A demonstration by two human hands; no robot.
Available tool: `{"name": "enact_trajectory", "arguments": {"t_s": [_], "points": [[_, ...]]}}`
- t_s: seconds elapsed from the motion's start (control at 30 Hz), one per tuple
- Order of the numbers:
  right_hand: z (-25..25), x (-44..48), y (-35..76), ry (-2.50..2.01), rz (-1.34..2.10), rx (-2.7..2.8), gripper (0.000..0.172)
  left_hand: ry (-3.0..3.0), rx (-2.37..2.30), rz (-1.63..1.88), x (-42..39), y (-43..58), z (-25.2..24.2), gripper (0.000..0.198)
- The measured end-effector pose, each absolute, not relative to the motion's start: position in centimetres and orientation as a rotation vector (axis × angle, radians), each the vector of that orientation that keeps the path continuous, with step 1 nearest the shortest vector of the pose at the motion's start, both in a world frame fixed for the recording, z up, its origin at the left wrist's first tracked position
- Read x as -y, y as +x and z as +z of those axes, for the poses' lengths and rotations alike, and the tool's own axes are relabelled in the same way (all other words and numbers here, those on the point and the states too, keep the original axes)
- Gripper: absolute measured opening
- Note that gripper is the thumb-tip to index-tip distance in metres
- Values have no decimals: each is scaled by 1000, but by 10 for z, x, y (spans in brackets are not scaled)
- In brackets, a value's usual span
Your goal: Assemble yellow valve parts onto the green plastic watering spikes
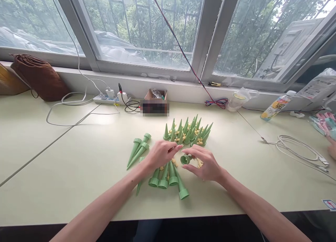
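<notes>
My left hand (163, 152) is pinched, its fingertips near the middle of the group; anything between them is too small or hidden to make out. My right hand (206, 163) curls its thumb and fingers around a green plastic watering spike (185, 159), its open threaded end facing left. Small yellow pieces (199, 163) show by the right palm. Below my left hand several green spikes (163, 180) lie with their wide ends toward me. Behind both hands many more spikes (193, 132) stand point up, with yellow valves among them. To the left lie loose spikes (138, 151).
At the back are a small cardboard box (155, 94), a power strip (105, 99) and a brown bag (39, 76). Farther right lie a plastic bottle (277, 106) and a coiled white cable (301, 149). Another person's hand (332, 147) shows at the right edge.
</notes>
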State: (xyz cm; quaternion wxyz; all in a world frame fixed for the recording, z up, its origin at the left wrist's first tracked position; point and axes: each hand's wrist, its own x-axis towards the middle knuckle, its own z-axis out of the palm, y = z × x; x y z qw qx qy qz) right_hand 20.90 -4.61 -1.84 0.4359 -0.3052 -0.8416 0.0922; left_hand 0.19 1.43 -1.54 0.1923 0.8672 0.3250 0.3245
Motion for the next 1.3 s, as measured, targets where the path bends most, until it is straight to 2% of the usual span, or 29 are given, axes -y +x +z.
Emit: {"name": "enact_trajectory", "arguments": {"t_s": [0.17,0.33,0.5,0.73,1.0,1.3], "points": [[-16,49,207,-721,160,1983,41,2134,-832,868,-10,4,-7,52],[-13,51,204,-664,118,1953,51,1862,-711,669,-5,2,2,50],[-15,52,202,-638,137,1948,59,1740,-630,584,-3,2,6,42],[-18,50,203,-695,168,1943,55,1642,-557,625,-3,2,9,34],[-15,49,204,-800,116,1895,51,1559,-512,597,-5,0,3,37],[-17,46,207,-861,232,1910,54,1575,-471,542,-4,-1,8,45]]}}
